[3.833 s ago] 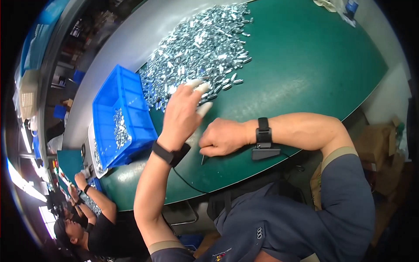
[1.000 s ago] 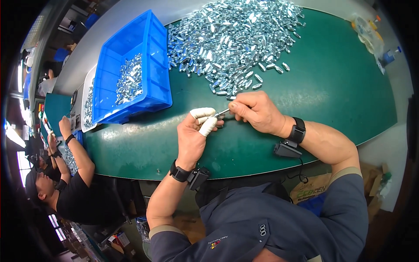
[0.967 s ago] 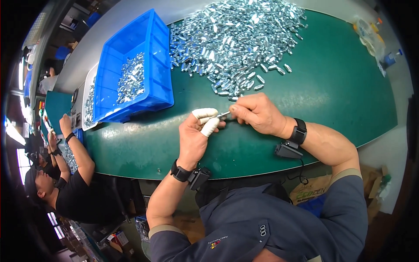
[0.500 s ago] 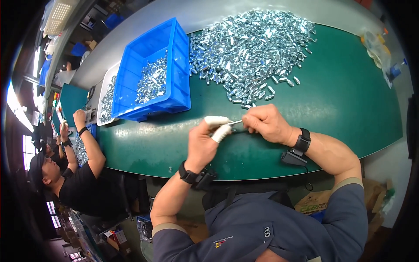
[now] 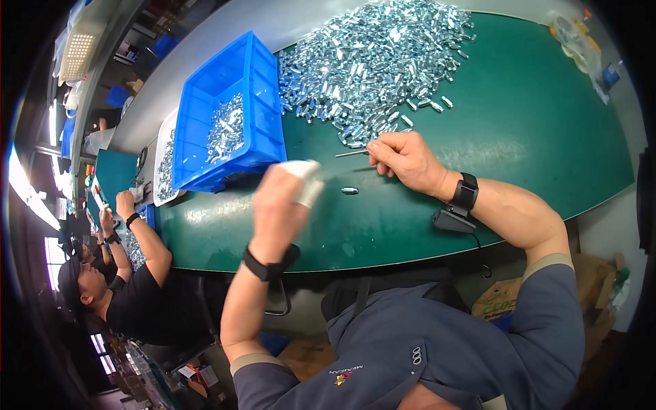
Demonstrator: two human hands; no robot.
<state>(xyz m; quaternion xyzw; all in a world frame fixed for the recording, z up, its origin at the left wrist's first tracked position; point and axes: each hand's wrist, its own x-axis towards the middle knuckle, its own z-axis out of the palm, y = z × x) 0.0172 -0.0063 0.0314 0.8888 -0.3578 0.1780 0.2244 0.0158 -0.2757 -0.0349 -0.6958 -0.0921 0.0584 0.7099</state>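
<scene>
My right hand (image 5: 408, 162) is closed in a pinch on a thin metal rod (image 5: 350, 154), whose free end points left over the table. My left hand (image 5: 279, 208), with white coverings on some fingertips (image 5: 305, 179), is blurred by motion beside the near right corner of the blue bin (image 5: 265, 147). Its fingers are smeared, and whether anything is in them does not show. One small shiny metal fitting (image 5: 350, 190) lies by itself on the green table, between my hands. Beyond my right hand spreads a large heap of similar metal fittings (image 5: 376, 65).
More metal pieces (image 5: 229, 126) lie inside the blue bin. A white tray (image 5: 161, 195) of small parts stands to its left. Farther left a person in black (image 5: 147, 294) works at the green table (image 5: 547, 137). Plastic bags (image 5: 577, 44) hang at the far right.
My left hand has pulled away from the rod and moved left toward the blue bin. My right hand still holds the rod, and the lone fitting now shows fully. The whole view has shifted slightly.
</scene>
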